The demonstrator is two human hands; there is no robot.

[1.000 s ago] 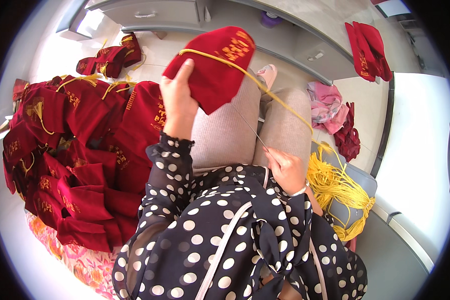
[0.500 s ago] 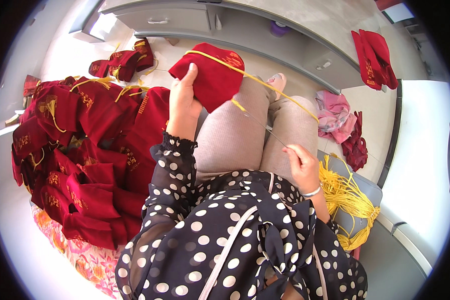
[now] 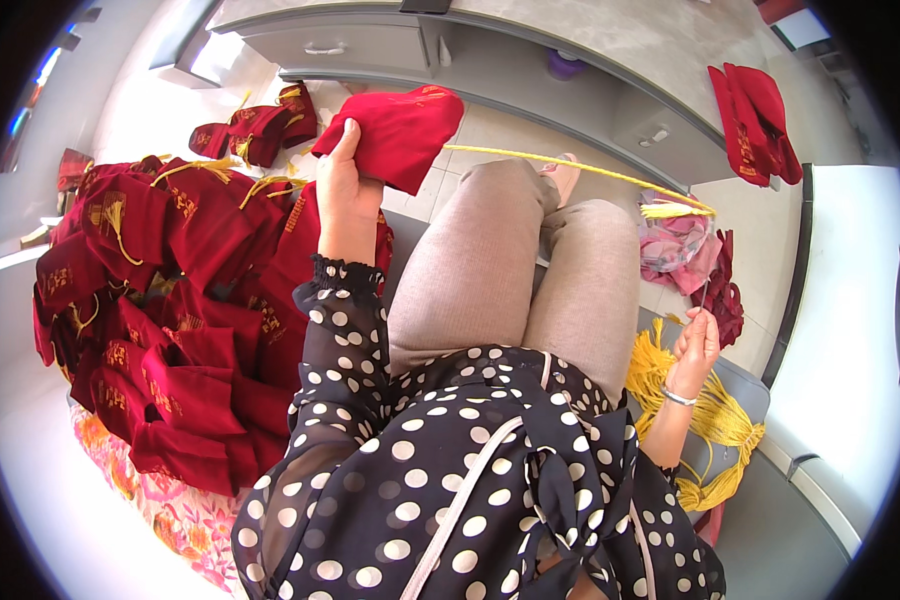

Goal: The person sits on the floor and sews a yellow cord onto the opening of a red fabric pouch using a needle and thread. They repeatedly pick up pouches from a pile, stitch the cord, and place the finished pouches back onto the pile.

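Observation:
Over the left side of my lap, my left hand [image 3: 342, 190] grips a red velvet pouch [image 3: 402, 138] with gold print, thumb on top. From the pouch a yellow cord [image 3: 580, 163] runs taut to the right across my knees. Its tasselled end [image 3: 676, 210] hangs at the tip of a long, thin, needle-like metal tool [image 3: 706, 295]. My right hand [image 3: 694, 352] pinches the lower end of that tool, out beyond my right knee. Beneath my right wrist lies a bundle of yellow tasselled cords [image 3: 715, 405].
To my left, red pouches [image 3: 185, 330] are heaped on floral cloth [image 3: 170, 510]. More pouches [image 3: 255, 132] lie on the floor beyond. A grey cabinet [image 3: 335, 45] stands ahead, with red pouches [image 3: 755, 125] at the right end of its top. Pink cloth [image 3: 678, 248] lies past my right knee.
My right hand has swung outward to the right with the tool, drawing the cord along and stretching it. My left hand and the pouch have shifted slightly left.

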